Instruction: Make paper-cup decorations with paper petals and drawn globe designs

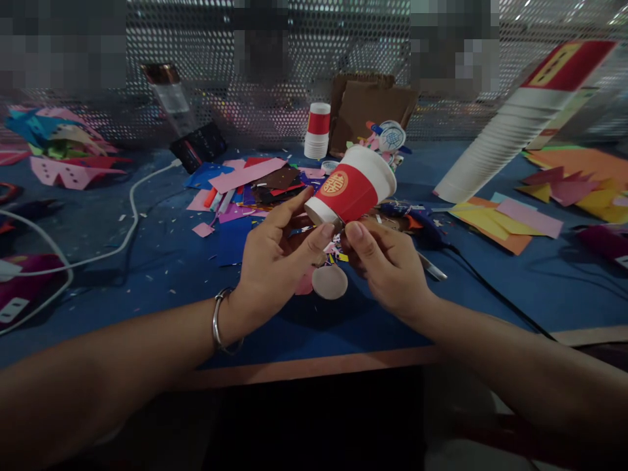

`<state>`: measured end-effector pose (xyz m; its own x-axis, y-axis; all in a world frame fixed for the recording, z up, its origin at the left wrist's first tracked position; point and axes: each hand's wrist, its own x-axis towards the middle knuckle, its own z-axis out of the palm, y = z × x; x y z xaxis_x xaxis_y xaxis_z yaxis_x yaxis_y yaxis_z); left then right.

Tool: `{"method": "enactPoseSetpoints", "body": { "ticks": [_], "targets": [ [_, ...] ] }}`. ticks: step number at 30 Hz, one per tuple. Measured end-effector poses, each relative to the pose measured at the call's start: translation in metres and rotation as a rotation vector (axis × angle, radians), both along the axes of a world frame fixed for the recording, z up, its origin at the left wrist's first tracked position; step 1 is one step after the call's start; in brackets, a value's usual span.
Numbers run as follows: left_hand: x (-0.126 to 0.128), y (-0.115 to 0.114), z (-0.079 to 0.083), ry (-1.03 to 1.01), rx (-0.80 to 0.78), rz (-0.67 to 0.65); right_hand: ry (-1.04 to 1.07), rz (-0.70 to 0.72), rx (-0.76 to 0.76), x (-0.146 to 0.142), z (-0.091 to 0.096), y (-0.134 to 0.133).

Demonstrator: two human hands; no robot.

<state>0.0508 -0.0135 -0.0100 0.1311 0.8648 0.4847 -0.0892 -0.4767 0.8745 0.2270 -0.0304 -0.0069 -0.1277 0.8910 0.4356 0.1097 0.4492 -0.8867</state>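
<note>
A red and white paper cup point(354, 185) with a gold emblem is tilted on its side above the blue table point(147, 261), mouth pointing away to the upper right. My left hand point(275, 261) grips its base end with thumb and fingers; a silver bangle point(218, 322) sits on that wrist. My right hand point(387, 265) pinches at the cup's bottom edge from the right. A pale round paper disc point(330, 282) hangs just below the two hands, near the table.
Coloured paper scraps point(250, 186) litter the table behind the hands. A short cup stack point(318, 131) stands at the back; a long stack point(510, 124) lies at right over yellow and orange sheets point(510, 226). A white cable point(132, 222) runs left, a black cable point(490, 288) right. Mesh wall behind.
</note>
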Motion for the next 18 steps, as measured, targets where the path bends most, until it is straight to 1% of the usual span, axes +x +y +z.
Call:
{"method": "enactPoseSetpoints", "body": {
  "ticks": [4, 7, 11, 15, 18],
  "targets": [
    [0.000, -0.001, 0.001, -0.012, -0.026, 0.020, 0.025, 0.028, -0.048, -0.002, 0.003, 0.001],
    [0.000, 0.000, 0.001, -0.003, -0.009, 0.037, 0.041, 0.068, -0.060, -0.003, 0.005, 0.001],
    [0.000, 0.004, -0.002, 0.029, -0.020, 0.045, 0.089, 0.109, -0.110, -0.004, 0.003, 0.002],
    [0.001, 0.007, -0.007, 0.038, -0.042, 0.034, 0.101, 0.089, -0.186, -0.002, -0.002, 0.005],
    [0.002, 0.007, -0.009, 0.074, -0.028, 0.048, 0.086, 0.058, -0.199, -0.002, -0.004, 0.005]
  ]
}}
